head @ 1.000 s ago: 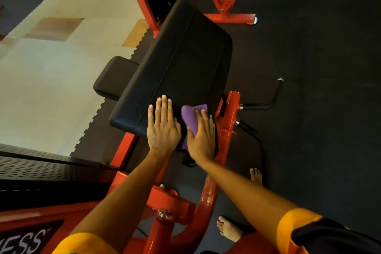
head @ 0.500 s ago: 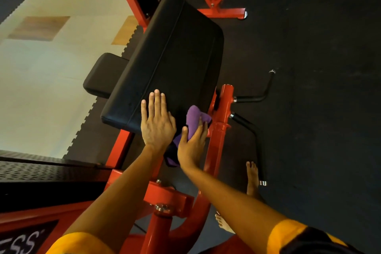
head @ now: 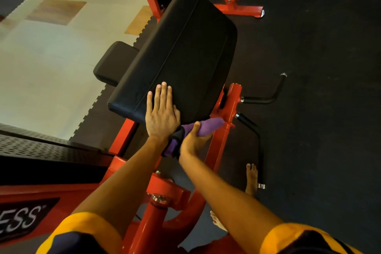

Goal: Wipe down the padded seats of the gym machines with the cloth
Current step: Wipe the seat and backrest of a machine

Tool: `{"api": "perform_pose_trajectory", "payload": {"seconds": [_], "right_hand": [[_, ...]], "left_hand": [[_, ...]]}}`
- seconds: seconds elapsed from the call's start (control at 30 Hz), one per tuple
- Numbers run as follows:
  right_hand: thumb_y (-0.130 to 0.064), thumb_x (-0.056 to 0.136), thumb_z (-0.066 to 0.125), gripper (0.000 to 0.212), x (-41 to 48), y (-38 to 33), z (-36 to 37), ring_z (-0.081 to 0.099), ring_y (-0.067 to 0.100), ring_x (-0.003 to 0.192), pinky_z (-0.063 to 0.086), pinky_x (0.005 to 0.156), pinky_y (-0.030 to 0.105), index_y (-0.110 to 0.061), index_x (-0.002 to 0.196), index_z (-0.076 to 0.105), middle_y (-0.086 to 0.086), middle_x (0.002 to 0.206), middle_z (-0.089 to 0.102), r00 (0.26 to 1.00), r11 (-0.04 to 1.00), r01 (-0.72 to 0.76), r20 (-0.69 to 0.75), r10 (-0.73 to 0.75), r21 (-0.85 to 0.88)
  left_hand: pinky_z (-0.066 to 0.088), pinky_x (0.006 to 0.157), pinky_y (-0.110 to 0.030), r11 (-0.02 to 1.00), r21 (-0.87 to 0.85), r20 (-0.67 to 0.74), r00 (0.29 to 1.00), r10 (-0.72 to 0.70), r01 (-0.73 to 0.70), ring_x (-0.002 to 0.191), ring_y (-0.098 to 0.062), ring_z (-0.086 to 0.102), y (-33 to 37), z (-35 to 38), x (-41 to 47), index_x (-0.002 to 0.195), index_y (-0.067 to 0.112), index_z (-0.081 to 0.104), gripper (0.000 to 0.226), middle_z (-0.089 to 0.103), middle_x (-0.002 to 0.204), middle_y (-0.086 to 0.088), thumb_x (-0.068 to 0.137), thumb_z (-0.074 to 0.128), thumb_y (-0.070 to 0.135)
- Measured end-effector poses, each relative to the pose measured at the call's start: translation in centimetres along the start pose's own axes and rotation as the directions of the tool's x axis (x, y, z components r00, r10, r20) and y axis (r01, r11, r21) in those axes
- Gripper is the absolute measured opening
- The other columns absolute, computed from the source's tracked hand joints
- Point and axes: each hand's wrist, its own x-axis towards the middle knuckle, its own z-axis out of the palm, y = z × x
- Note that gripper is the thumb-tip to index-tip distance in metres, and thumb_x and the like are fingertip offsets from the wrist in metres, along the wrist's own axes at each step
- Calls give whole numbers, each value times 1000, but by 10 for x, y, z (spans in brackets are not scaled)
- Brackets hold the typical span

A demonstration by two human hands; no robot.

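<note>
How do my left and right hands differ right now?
The left hand lies flat, fingers straight, on the large black padded seat; the right hand curls around the bunched purple cloth. The left rests on top; the right sits at the seat's near edge. Both are bare.

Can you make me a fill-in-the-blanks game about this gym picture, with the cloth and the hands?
1. The cloth gripped in the right hand is ____ in colour.
2. The left hand lies flat on the near edge of the big ____ seat pad.
3. The machine's metal frame is painted ____.
4. The foot on the dark floor wears no shoe, so it is ____.

Missing words: purple, black, red, bare.
</note>
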Motion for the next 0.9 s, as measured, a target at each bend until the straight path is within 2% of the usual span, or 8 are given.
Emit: {"api": "perform_pose_trajectory", "payload": {"seconds": [0.1, 0.23, 0.33, 0.43, 0.6, 0.67, 0.77, 0.9], "right_hand": [[-37, 101, 61, 62, 11, -1, 15, 50, 36, 137, 39, 112, 39, -7, 150, 38, 17, 149, 50, 994, 991, -32, -101, 45, 131], [-20, 107, 51, 60, 28, -40, 0, 30, 30, 148, 17, 107, 22, -2, 156, 21, 14, 153, 37, 996, 995, 30, -91, -21, 100], [-29, 107, 52, 64, 36, -27, 4, 24, 32, 152, 14, 108, 23, -6, 158, 22, 15, 164, 25, 985, 988, 148, -86, -152, -48], [-40, 106, 48, 64, 16, 2, 4, 18, 31, 154, 17, 116, 27, -21, 161, 23, 13, 168, 15, 958, 930, 288, 90, -274, -229], [-39, 104, 55, 60, 49, 16, -13, 9, 26, 157, 13, 124, 36, -32, 158, 32, 5, 170, 13, 774, 696, 627, 377, -508, -349], [-49, 101, 53, 61, 78, 2, -15, 15, 28, 156, 23, 125, 52, -37, 158, 32, 4, 169, 16, 771, 659, 635, 373, -516, -402], [-51, 103, 47, 60, 86, -7, -7, 11, 29, 157, 20, 125, 56, -33, 158, 31, 4, 169, 17, 804, 681, 593, 352, -478, -430], [-50, 104, 37, 62, 62, 17, -15, -4, 27, 157, 5, 127, 47, -27, 159, 17, 1, 170, 8, 549, 420, 834, 618, -563, -359]], "left_hand": [[8, 127, -48, 1000, 7, 10, 1000, 0, 0, 155, -27, 17, 0, 0, 0, 157, 4, 30, 63, 23, 166, -15, 100, 36, 31], [6, 127, -47, 1000, 20, 41, 999, -13, 12, 156, -26, 12, 2, -3, -1, 159, 6, 23, 64, 18, 167, -14, 102, 32, 33], [6, 127, -47, 1000, 3, 36, 999, -27, 27, 156, -25, 12, 3, -3, -1, 159, 6, 26, 64, 20, 167, -13, 101, 34, 32], [5, 128, -47, 1000, 4, 41, 999, -25, 25, 156, -26, 13, 2, -2, -1, 159, 6, 27, 64, 20, 167, -13, 101, 35, 33], [6, 127, -47, 1000, -19, 24, 999, -24, 24, 156, -26, 15, 3, -3, -1, 158, 7, 30, 63, 24, 166, -14, 102, 32, 36], [7, 127, -47, 999, -30, 12, 1000, -27, 27, 155, -26, 16, 4, -4, -1, 157, 6, 31, 62, 25, 165, -14, 101, 33, 34], [8, 127, -48, 999, -27, -8, 999, -36, 36, 155, -26, 16, 4, -2, -2, 157, 6, 31, 62, 24, 165, -14, 102, 32, 35], [8, 127, -49, 1000, -11, 24, 1000, -6, 6, 157, -27, 9, 3, 2, -4, 159, 5, 25, 71, 16, 167, -13, 106, 22, 52]]}}
